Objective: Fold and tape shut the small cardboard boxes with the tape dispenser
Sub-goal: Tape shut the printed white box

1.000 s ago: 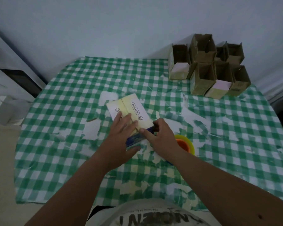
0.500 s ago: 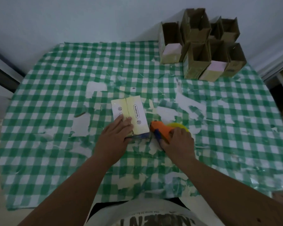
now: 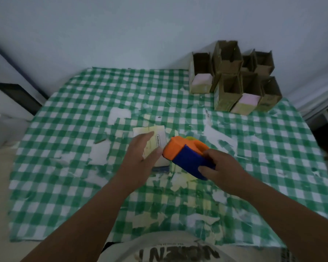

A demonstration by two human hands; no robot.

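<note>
Two hands at work | left hand [image 3: 140,157], fingers straight, presses pale flat-folded cardboard box [image 3: 155,142] at table centre, steadying it | right hand [image 3: 222,168] grips orange-and-blue plastic tape dispenser [image 3: 187,156] just beside, likely ready for taping.

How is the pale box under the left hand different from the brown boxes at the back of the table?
The pale box lies flat and folded shut under the left hand; the brown boxes stand upright with open tops. The pale box lies alone mid-table; the brown boxes are clustered by the wall. Both rest on the checked tablecloth.
</note>
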